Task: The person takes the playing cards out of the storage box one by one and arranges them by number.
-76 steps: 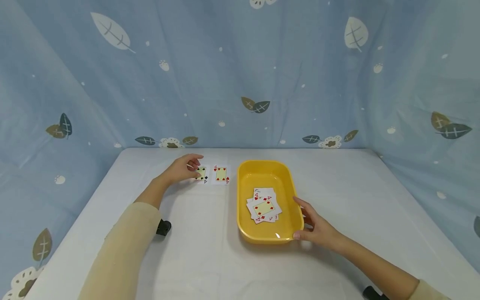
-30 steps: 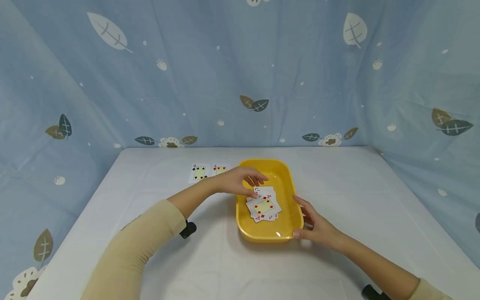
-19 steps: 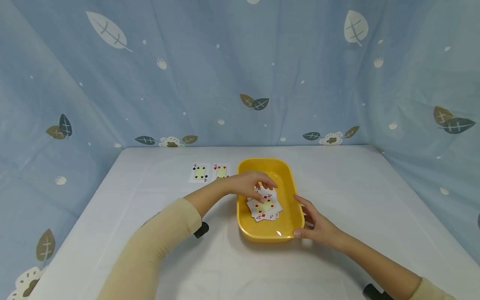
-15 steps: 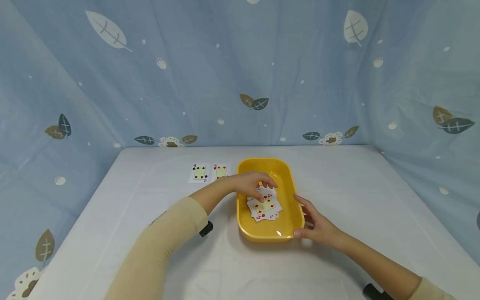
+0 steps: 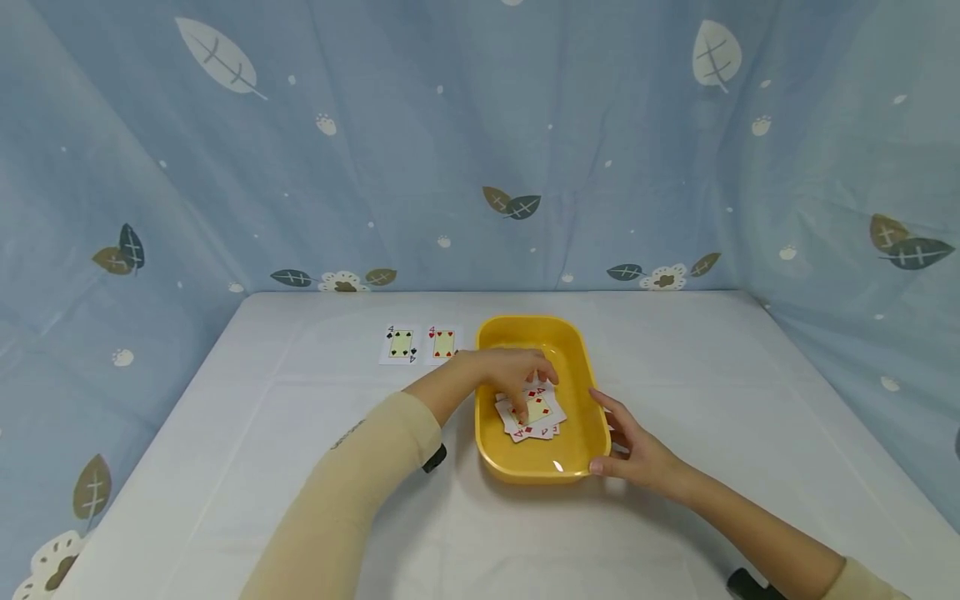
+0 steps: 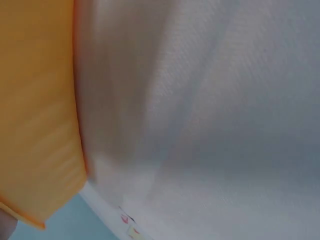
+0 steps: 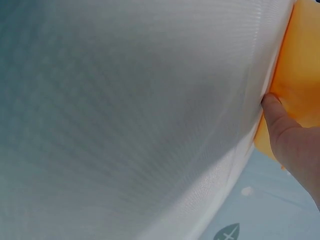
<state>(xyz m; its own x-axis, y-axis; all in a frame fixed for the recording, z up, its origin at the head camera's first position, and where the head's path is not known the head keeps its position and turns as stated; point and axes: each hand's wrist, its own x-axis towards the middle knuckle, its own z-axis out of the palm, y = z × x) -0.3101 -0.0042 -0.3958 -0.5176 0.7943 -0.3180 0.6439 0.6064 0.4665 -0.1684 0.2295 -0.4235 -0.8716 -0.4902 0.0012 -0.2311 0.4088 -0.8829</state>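
Note:
My left hand (image 5: 513,371) reaches down into a yellow plastic basin (image 5: 491,467), over a loose pile of playing cards. The thumb rests at the left part of the top card, a four of diamonds (image 5: 542,408); the bent fingers arch over the pile's far side, spread from the thumb. My right hand (image 5: 637,454) holds the basin's near right corner, thumb at the near end, fingers along the right side. In the right wrist view its thumb presses the basin's outer wall (image 7: 300,65). Lower cards are partly hidden under the top one.
Two cards lie face up side by side left of the basin: a black four (image 5: 401,345) and a four of hearts (image 5: 443,342). A white cloth (image 5: 720,375) covers the table. A blue leaf-print curtain (image 5: 420,150) hangs behind it.
My left hand has moved from the black four on the table, rightward into the basin, and lower onto the card pile. My right hand stays at the basin's corner.

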